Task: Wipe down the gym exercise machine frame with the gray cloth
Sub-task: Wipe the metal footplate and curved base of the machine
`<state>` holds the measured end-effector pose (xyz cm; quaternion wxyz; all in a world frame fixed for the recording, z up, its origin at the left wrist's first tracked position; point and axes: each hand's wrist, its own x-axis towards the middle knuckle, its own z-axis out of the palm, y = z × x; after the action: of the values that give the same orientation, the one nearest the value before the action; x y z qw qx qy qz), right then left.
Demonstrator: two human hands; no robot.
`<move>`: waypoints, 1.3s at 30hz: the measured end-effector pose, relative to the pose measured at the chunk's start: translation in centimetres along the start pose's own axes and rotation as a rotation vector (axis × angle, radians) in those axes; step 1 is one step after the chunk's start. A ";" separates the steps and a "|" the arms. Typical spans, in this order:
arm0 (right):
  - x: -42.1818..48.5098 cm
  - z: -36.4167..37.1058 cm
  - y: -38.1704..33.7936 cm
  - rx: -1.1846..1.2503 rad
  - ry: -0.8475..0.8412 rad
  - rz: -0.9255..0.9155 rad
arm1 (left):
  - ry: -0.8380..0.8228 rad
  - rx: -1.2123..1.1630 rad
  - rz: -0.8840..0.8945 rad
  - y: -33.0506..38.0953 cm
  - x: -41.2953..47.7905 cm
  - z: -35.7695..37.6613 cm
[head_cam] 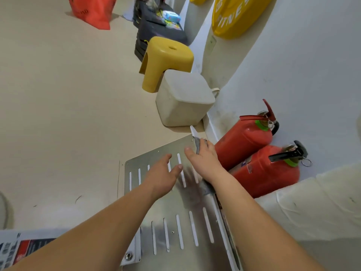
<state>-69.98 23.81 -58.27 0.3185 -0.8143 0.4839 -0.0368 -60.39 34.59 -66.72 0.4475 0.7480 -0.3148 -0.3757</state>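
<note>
Floor (58, 94) and pale wall (302, 65) fill most of the view, and neither matters for the job. Next biggest is the slotted metal panel (175, 222), which looks like part of the machine frame. It runs from the near edge toward the far right.

Two red fire extinguishers (244, 139) lean against the wall just beside the panel's right edge, and that's probably the main worry. A wide swipe off that side could bump one and tip it. The panel's edge and corner also look thin, so dragging fingers along them under pressure could nick skin or snag the fabric. A white tub (183, 98) and a yellow stool (166, 61) sit farther off along the wall, likely out of reach.

The person's left hand (164, 177) is relaxed and flat-ish, fingers spread and resting on the panel among the far row of slots. It holds nothing and looks like it's just there for bracing.

The right hand (205, 159) is at the panel's far right edge with the thumb stretched out on the metal. Its fingers curl over the gray cloth (197, 147), pressing it onto the edge. A bit of the cloth pokes out past the fingers and more trails under the wrist. That loose tail could catch on the rail below if the wipe goes nearward.
</note>
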 end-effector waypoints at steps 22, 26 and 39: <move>-0.2 -0.1 1.2 -0.027 -0.025 -0.182 | -0.155 0.071 0.036 -2.1 0.3 1.0; -1.8 0.1 1.9 -0.069 -0.001 -0.180 | -0.108 0.071 0.005 -2.6 0.4 0.3; 4.2 -0.1 -1.3 -0.020 -0.029 -0.091 | -0.210 0.104 0.024 -1.8 0.1 0.7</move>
<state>-66.84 20.73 -58.50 0.3155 -0.8390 0.4420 -0.0346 -60.71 34.92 -68.60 0.3771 0.7230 -0.3881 -0.4295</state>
